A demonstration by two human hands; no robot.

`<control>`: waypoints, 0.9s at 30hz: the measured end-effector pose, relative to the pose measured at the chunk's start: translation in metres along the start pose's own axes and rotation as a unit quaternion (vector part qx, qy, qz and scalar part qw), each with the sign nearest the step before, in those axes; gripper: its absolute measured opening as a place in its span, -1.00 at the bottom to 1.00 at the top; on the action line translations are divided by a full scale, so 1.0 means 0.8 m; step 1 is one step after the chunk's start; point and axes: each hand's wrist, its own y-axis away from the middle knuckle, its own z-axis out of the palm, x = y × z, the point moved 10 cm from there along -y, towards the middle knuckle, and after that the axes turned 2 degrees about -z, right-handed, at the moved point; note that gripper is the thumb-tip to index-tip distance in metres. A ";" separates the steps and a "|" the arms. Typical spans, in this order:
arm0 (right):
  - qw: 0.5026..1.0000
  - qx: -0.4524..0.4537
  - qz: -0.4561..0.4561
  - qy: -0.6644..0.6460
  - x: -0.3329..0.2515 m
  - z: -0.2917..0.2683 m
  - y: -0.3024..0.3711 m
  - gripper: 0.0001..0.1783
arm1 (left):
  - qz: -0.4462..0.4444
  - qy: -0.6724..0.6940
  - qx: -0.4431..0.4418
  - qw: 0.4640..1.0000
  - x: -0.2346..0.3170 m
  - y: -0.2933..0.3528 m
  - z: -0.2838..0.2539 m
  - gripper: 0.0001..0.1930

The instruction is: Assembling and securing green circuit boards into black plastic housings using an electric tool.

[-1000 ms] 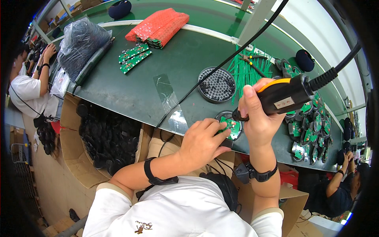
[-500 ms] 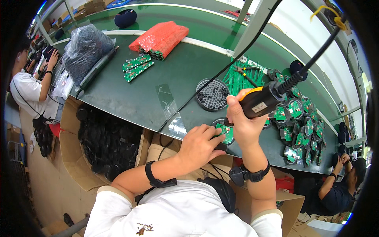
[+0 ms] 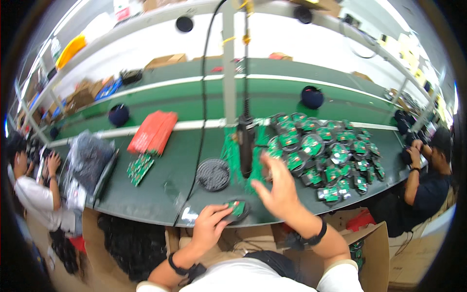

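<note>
My left hand [image 3: 210, 227] grips the left edge of a round black housing with a green circuit board [image 3: 238, 209] on it, at the table's front edge. My right hand [image 3: 280, 191] is open, its fingers spread and slightly blurred, with nothing in them. Just to its left an electric screwdriver [image 3: 246, 148] hangs upright on its cord, apart from the hand. Beyond the left hand stands a round dish [image 3: 213, 174] of small dark parts, too blurred to make out. Green strips [image 3: 229, 153] lie spread behind the screwdriver.
A heap of round housings with green boards [image 3: 335, 155] covers the right side. On the left lie a red bubble-wrap bag [image 3: 153, 132], circuit boards [image 3: 140, 169] and a plastic-wrapped bundle [image 3: 90, 158]. A black cable [image 3: 202, 121] hangs down across the table. People sit on both sides.
My right hand has let go of the screwdriver, which now hangs upright. My left hand has shifted to the housing's edge. The head view has tilted up, showing more of the rack.
</note>
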 end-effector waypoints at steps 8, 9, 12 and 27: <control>0.718 -0.170 0.391 -0.550 0.049 0.050 0.177 -0.36 | 0.169 0.015 -0.049 0.984 0.092 -0.017 0.043 -0.54; 0.704 -0.140 0.396 -0.573 0.055 0.041 0.181 -0.36 | 0.212 0.034 -0.066 0.974 0.108 -0.017 0.052 -0.43; 0.748 -0.034 0.370 -0.550 0.095 -0.022 0.185 -0.33 | 0.172 0.004 -0.041 0.984 0.111 -0.026 0.059 -0.33; 0.742 0.458 0.469 -0.140 0.631 -0.451 0.189 -0.43 | 0.065 -0.146 0.031 0.987 -0.006 -0.007 0.013 -0.74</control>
